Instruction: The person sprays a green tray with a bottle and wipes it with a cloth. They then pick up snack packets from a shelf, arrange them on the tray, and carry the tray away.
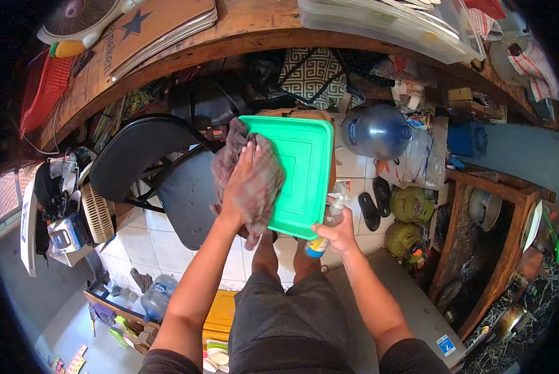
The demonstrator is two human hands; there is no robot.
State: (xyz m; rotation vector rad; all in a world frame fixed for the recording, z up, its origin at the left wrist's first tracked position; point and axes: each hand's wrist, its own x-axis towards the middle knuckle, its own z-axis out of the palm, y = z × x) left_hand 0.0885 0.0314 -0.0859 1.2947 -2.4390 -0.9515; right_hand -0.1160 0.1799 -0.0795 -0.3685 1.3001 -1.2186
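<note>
Green tray (304, 177): while the right hand (338, 232) steadies its near right corner, it sits above the tiled floor (161, 252), in front of the person's legs.
Cloth (265, 187): bunched, brownish, draped over the tray's left side.
Left hand (245, 167): laid over the cloth, fingers stretched out, pressing rather than clasping.
Spray bottle (317, 245): upper part wrapped by the right hand's curled fingers, thumb at the tray's rim.
Nearby: black chair (189, 202) left; water jug (379, 132) and sandals (369, 212) right.

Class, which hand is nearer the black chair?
Left: the left hand, on the cloth, is beside the chair; the right hand, holding the spray bottle, is farther away.
</note>
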